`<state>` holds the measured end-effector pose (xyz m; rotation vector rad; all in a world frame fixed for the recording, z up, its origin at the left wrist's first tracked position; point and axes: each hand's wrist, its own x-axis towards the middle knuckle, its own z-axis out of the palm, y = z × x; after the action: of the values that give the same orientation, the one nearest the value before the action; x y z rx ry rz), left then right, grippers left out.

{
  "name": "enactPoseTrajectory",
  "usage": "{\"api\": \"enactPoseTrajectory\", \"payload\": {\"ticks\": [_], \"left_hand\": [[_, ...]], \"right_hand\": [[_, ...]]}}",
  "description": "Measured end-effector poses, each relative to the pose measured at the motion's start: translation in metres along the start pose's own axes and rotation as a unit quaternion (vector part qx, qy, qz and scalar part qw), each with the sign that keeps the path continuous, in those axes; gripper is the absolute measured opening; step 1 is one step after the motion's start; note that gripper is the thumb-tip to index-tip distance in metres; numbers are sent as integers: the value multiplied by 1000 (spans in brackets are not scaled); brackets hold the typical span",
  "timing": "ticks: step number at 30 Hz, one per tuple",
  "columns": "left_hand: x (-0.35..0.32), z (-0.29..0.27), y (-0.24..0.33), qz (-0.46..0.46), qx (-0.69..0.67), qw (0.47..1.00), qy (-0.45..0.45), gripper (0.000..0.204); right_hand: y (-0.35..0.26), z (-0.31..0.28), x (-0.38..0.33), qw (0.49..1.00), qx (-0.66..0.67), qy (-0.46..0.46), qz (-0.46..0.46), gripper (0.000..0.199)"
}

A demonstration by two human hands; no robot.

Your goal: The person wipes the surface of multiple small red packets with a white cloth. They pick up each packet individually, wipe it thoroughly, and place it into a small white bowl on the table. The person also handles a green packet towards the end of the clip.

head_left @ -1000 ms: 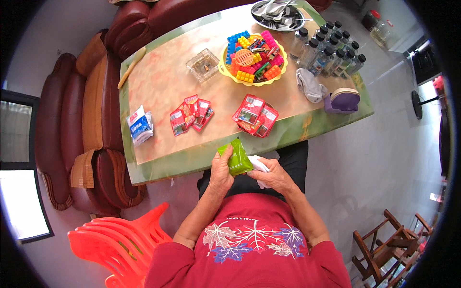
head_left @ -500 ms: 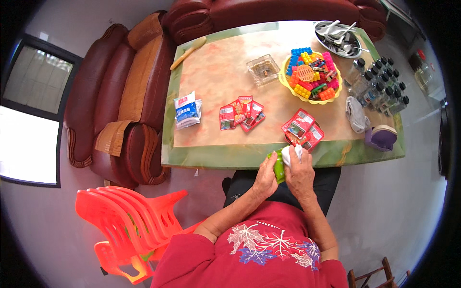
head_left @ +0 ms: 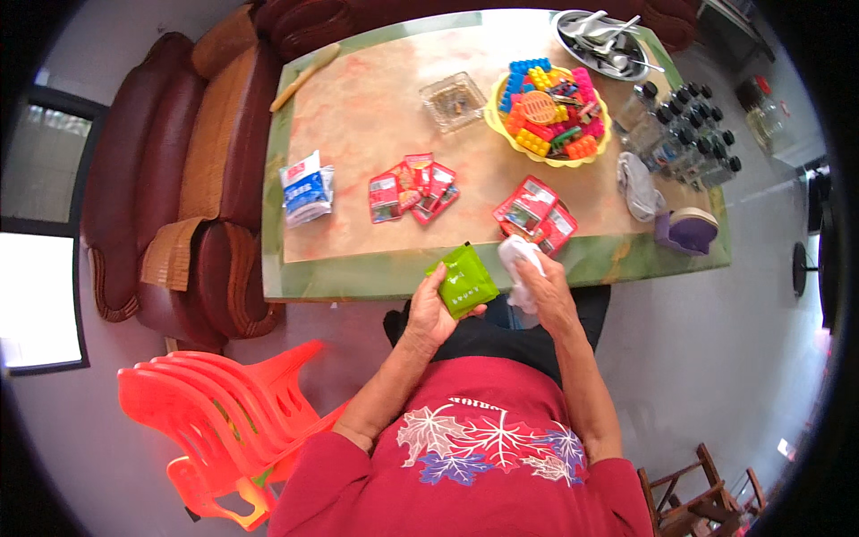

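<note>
My left hand (head_left: 431, 315) grips a flat green packet (head_left: 463, 281) with small white print, held just off the table's front edge. A crumpled white cloth (head_left: 521, 268) is in my right hand (head_left: 548, 295), closed round it, to the right of the packet and apart from it. Just beyond the cloth lies a pile of red packets (head_left: 532, 210) on the table. More red packets (head_left: 413, 186) lie fanned out farther left.
The stone-topped table (head_left: 358, 280) also bears a white-and-blue bag (head_left: 306, 190), a glass ashtray (head_left: 454, 102), a yellow basket (head_left: 577, 163) of toy bricks, a dish of spoons (head_left: 601, 43), several bottles (head_left: 684, 134) and a purple holder (head_left: 687, 234). Red plastic chairs (head_left: 215, 403) stand at left.
My hands have moved apart. The green packet has swung left and turned its broad face up, while the cloth has come away from it. The whole view has shifted somewhat.
</note>
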<state>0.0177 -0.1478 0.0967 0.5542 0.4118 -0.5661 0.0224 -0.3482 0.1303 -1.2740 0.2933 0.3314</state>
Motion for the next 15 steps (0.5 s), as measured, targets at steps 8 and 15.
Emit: {"api": "enactPoseTrajectory", "payload": {"ticks": [8,15], "left_hand": [[10,-9,0,140,16,985,103,32],[20,-137,153,281,13,937,206,30]], "right_hand": [[18,6,3,989,-19,-125,79,31],[64,-21,-23,981,-50,-90,167,21]]}}
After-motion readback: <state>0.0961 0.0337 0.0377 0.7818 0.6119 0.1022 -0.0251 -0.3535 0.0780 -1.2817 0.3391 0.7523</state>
